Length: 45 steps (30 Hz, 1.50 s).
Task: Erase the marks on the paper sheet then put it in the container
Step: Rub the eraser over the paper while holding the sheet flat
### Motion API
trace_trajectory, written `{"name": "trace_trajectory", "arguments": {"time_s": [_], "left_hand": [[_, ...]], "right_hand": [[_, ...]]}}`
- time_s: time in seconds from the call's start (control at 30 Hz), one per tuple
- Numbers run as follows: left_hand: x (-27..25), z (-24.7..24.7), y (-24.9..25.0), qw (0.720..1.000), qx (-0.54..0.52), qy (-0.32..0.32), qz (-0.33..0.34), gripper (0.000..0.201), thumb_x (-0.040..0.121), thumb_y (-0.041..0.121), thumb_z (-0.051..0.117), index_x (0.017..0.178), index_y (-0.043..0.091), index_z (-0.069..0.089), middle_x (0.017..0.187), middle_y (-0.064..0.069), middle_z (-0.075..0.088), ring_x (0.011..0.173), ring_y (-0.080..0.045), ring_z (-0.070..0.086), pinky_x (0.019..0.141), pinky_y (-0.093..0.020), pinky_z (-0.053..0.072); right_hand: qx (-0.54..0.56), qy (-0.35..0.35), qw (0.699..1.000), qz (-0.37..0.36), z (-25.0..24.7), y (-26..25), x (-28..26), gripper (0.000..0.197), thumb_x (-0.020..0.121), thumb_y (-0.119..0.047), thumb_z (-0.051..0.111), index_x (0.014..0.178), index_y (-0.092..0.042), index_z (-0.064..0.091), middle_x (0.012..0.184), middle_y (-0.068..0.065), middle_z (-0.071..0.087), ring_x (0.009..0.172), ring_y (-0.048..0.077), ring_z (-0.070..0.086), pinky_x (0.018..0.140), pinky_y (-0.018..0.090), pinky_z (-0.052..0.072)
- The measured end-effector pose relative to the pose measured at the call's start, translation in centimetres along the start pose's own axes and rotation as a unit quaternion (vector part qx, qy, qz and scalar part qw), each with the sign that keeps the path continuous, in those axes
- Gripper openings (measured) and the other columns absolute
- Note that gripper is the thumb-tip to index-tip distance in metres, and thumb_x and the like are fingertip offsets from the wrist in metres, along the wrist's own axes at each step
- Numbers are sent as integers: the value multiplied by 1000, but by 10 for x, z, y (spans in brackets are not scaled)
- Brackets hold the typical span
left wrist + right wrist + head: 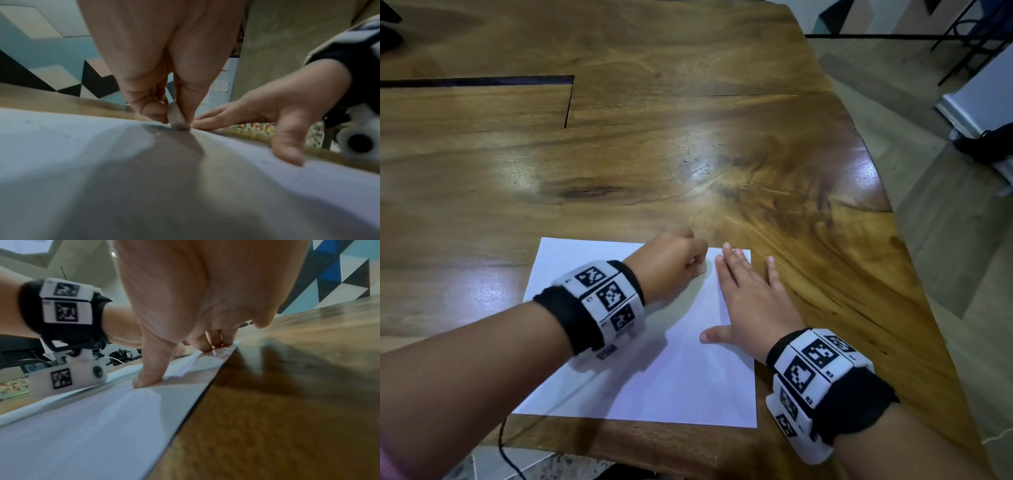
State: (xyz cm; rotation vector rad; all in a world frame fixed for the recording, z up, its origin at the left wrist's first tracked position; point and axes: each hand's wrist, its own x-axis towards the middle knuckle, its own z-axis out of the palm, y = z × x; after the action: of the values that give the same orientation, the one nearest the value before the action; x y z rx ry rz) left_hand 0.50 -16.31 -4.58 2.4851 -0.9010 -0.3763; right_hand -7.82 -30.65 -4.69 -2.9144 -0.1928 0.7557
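Your paper sheet lies flat on the wooden table, near its front edge and toward the right side, with its right border close to where the tabletop curves away. Your left hand is over the far part of the sheet, fingers curled in a pinch around a small pale eraser; in the left wrist view the eraser sits between thumb and fingertips with its darkened lower end touching the paper. Your right hand lies flat just to the right of the left one, fingers straight and spread. Its thumb presses down on the sheet, pointing left toward the middle, while the fingertips reach the sheet's far right corner, and the little finger rests beyond the paper's edge on the bare wood. In the right wrist view the paper is slightly buckled and raised between the thumb and the other fingers. Any marks on the sheet are too faint to make out in these views; the surface looks nearly plain white, with the shadow of your left arm across it. Both wrists carry black bands with white blocks bearing square black-and-white codes. A thin dark cable hangs off the table's near edge below the sheet's left corner.
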Motion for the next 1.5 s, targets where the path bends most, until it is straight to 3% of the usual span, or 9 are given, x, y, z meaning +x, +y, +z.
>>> {"name": "trace_trajectory", "arguments": {"time_s": [0.07, 0.2, 0.4, 0.53, 0.63, 0.87, 1.07, 1.37, 1.5], "left_hand": [[-16, 6, 5, 999, -8, -39, 33, 11, 83, 12, 56, 73, 7, 58, 76, -3, 47, 71, -26, 52, 66, -32, 41], [-37, 5, 9, 985, -12, -159, 73, 7, 80, 11, 57, 76, 8, 62, 78, -5, 54, 69, -16, 47, 63, -18, 32], [5, -2, 1, 999, -17, -5, -29, 11, 80, 16, 64, 81, 5, 63, 80, -3, 49, 71, -20, 47, 63, -23, 31], [-20, 7, 8, 997, -17, -76, 19, 12, 83, 13, 56, 77, 4, 60, 80, -9, 53, 72, -23, 51, 67, -30, 39], [-31, 5, 12, 985, 0, -161, 55, 9, 82, 13, 57, 80, 6, 63, 83, -10, 57, 71, -17, 47, 64, -22, 33], [10, 0, 7, 999, 3, -36, -23, 10, 81, 15, 61, 81, 5, 61, 80, -4, 50, 73, -22, 49, 62, -25, 30], [-38, 15, 16, 990, 2, -129, 48, 12, 82, 11, 52, 71, 8, 55, 78, -11, 51, 70, -28, 52, 65, -38, 43], [-41, 17, 20, 995, 1, -95, 6, 10, 83, 11, 51, 75, 7, 56, 79, -6, 48, 71, -25, 51, 65, -31, 39], [-27, 5, 20, 991, -13, -135, -14, 5, 79, 15, 61, 79, 11, 63, 75, 1, 52, 69, -15, 47, 56, -19, 30]], "right_hand": [[3, 3, 1000, 2, 0, 1, -1, 111, 78, -69, 51, 149, -14, -14, 155, 0, -28, 143, 12, -22, 115, 49, -15], [8, 6, 1000, 1, 1, 0, 0, 111, 78, -68, 52, 149, -15, -14, 155, -1, -28, 144, 11, -21, 115, 49, -15], [0, 4, 1000, 2, 1, 1, 0, 112, 78, -70, 51, 149, -14, -15, 155, 0, -29, 143, 12, -23, 115, 50, -15], [9, 6, 1000, 2, 1, 1, 0, 111, 78, -69, 52, 149, -15, -14, 155, -1, -28, 143, 11, -21, 115, 49, -14], [12, 10, 1000, 1, 2, 1, -1, 111, 78, -68, 52, 149, -15, -13, 155, -1, -27, 144, 11, -21, 115, 49, -15], [7, 6, 1000, 1, 0, 0, 0, 111, 78, -69, 51, 149, -15, -13, 155, -1, -29, 143, 12, -23, 115, 50, -15], [16, 12, 1000, 1, 2, 0, 0, 111, 78, -67, 54, 149, -15, -14, 155, -1, -28, 144, 11, -21, 115, 48, -16], [37, 10, 999, 11, 0, 13, -6, 110, 75, -68, 56, 149, -24, -13, 155, -13, -25, 142, 8, -24, 113, 44, -19], [26, 6, 1000, 6, -2, 11, -7, 107, 76, -69, 54, 149, -29, -12, 154, -18, -24, 141, 8, -27, 111, 49, -21]]}}
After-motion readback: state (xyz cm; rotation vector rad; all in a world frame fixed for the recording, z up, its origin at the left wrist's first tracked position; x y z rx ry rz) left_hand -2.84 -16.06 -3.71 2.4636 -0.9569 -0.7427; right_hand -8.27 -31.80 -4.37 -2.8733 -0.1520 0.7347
